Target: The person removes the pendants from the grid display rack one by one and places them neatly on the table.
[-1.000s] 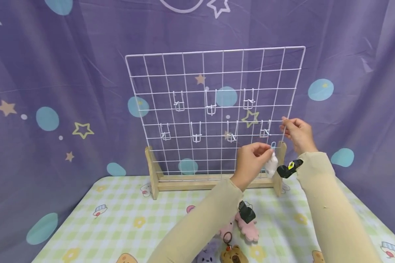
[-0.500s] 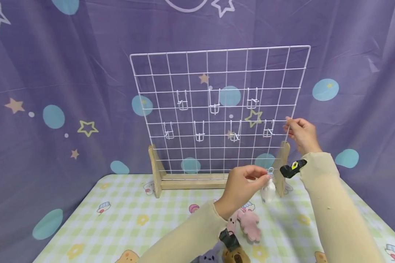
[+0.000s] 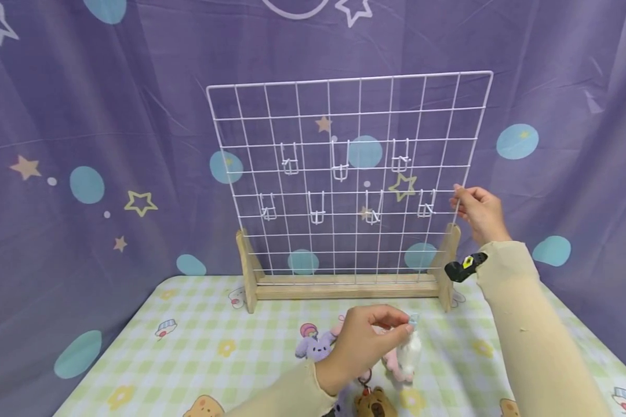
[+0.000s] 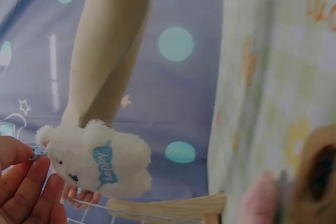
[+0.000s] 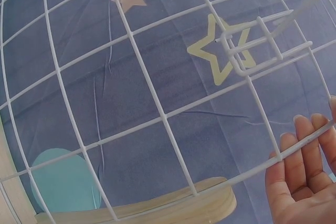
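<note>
A small white plush keychain [image 3: 410,353] hangs by its light blue clasp from the thumb and fingertips of my left hand [image 3: 357,347], low over the table. Close up in the left wrist view, the plush [image 4: 123,156] has rounded ears and a blue lettered patch. My right hand [image 3: 481,215] grips the right edge of a white wire grid panel [image 3: 350,80]. Its fingers curl at the edge wire, as the right wrist view of that hand [image 5: 302,177] shows. Several white wire hooks [image 3: 425,209] sit on the grid with nothing hanging on them.
A wooden stand [image 3: 344,291] holds the grid upright at the back of the checked tablecloth [image 3: 198,341]. Below my left hand lie a purple plush [image 3: 317,347], a brown bear plush [image 3: 377,403] and a pink plush [image 3: 395,370], partly hidden. A purple curtain [image 3: 109,104] hangs behind.
My left hand has moved down and left, away from the grid, carrying the white plush keychain to just above the other plushes. The right hand keeps its grip on the grid's edge.
</note>
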{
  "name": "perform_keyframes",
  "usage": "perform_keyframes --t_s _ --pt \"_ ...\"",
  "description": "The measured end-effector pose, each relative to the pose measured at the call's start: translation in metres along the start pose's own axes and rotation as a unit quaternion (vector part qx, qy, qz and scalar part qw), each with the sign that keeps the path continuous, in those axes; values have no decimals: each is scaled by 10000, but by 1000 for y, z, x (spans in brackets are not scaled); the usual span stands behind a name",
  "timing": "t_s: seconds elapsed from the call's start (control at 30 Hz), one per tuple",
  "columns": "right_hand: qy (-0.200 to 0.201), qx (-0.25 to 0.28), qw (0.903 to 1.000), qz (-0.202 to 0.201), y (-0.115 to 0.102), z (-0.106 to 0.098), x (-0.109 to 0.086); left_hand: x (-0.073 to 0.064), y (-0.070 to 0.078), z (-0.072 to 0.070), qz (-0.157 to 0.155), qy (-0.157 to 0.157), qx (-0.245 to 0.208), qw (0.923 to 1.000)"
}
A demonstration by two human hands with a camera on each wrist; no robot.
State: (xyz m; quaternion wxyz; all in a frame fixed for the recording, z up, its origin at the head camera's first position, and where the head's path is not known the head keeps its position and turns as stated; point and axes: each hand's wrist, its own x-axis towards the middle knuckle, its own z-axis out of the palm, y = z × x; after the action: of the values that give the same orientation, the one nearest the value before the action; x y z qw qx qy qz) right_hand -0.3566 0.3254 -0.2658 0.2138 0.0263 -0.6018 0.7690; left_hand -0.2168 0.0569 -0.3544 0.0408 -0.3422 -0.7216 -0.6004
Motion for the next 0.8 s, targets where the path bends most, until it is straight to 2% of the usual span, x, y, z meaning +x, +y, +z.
perform_keyframes --t_s 0.17,0.33,0.6,0.8 --pt "-10 34 10000 9 1 -1 1 -19 -7 1 -32 -129 85 9999" --pt "-14 92 10000 -3 2 -1 1 -34 -12 2 -28 -397 242 9989" --pt "23 -33 10000 48 2 -1 1 -54 -23 5 -490 -640 -3 9968" --pt "-2 54 10000 18 2 -2 2 -60 -29 11 -688 -959 -179 9929"
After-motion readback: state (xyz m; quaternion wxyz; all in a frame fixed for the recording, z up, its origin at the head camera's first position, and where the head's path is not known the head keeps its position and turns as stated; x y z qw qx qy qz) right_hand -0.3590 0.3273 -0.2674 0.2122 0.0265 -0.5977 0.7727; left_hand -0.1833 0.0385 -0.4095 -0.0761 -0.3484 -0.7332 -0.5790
